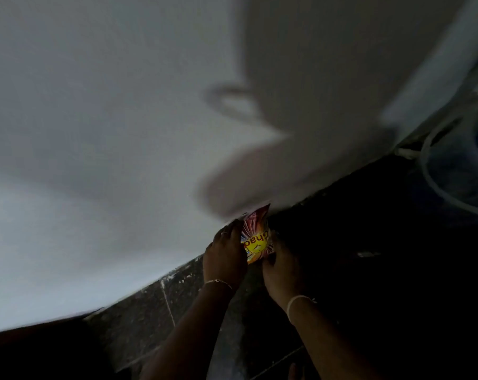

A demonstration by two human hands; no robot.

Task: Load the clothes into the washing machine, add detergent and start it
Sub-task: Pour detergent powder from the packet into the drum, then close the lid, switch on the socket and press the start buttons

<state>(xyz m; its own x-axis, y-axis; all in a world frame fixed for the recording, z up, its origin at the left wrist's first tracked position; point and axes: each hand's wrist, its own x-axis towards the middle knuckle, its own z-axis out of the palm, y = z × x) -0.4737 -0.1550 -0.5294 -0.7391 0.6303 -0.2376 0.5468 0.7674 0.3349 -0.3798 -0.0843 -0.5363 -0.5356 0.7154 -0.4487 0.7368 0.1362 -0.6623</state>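
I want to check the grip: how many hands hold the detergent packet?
2. The left hand grips the detergent packet on its left side; the right hand holds its lower right edge.

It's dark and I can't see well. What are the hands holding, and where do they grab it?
A small red and yellow packet. The left hand grips its left side, the right hand its right side; its far end sticks out free.
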